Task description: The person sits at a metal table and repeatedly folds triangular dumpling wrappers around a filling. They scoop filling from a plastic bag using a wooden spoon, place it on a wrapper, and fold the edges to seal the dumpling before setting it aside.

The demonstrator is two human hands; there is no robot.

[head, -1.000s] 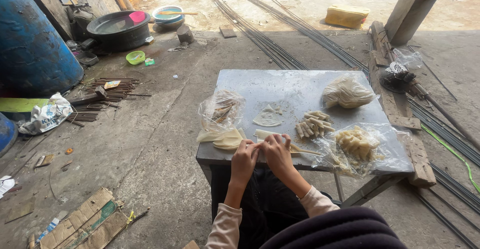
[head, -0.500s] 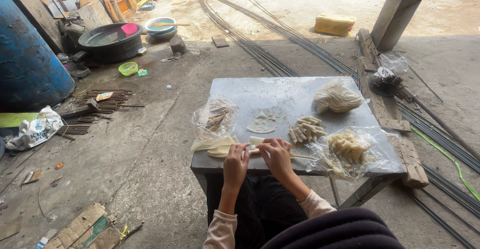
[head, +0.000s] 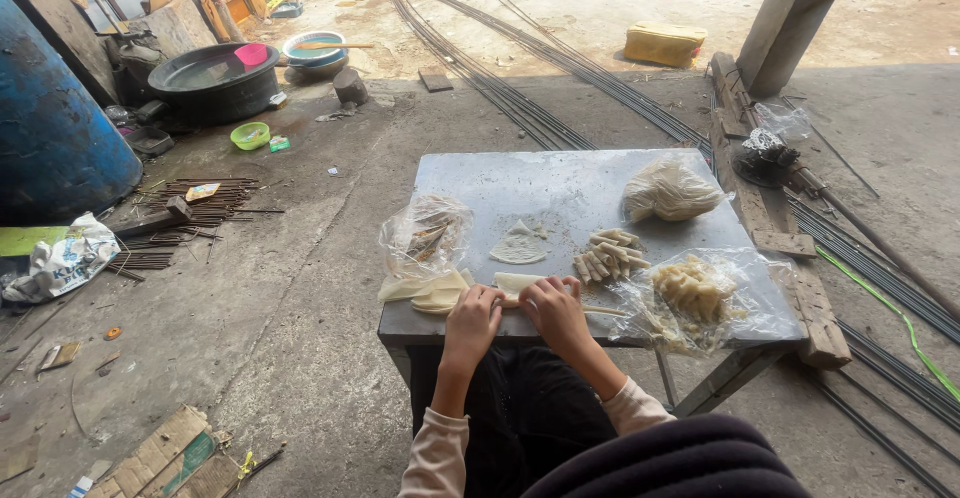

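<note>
clear bags (head: pixel 425 233) left, (head: pixel 700 298) right on grey surface (head: pixel 560 173) | left hand (head: pixel 472 323), right hand (head: pixel 552 313): grips closed on pale wrapper roll (head: pixel 515 281)

sleeves: long, pale pink-beige, ribbed cuffs at the wrists
hands: left hand (head: pixel 472 320) and right hand (head: pixel 553 310) bare
legs: black trousers

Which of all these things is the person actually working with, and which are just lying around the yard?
In use:
- left hand and right hand on a pale thin wrapper sheet
- pile of pale rolled sticks
- stack of pale wrappers
- grey metal-topped table

Lying about:
- big blue drum
- black round basin
- small green bowl
- long steel rods
- yellow block
</note>
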